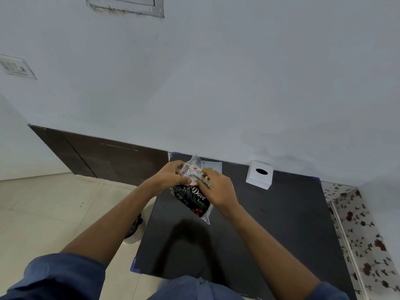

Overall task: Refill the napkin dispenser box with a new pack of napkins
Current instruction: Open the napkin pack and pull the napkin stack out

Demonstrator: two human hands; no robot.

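Both hands on napkin pack

Left hand (171, 176) and right hand (218, 187) both clamped on top end of the napkin pack (192, 195), held above the black bench (270, 224). White open tray (213, 165) just behind the pack. White dispenser lid (259, 174) with oval hole sits on the bench to the right, apart.

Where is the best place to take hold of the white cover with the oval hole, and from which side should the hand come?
Grip the cover by its two opposite side walls, coming down from above. It stands free on the black table, its flat top carries the hole, and its plain upright sides look easiest to pinch.
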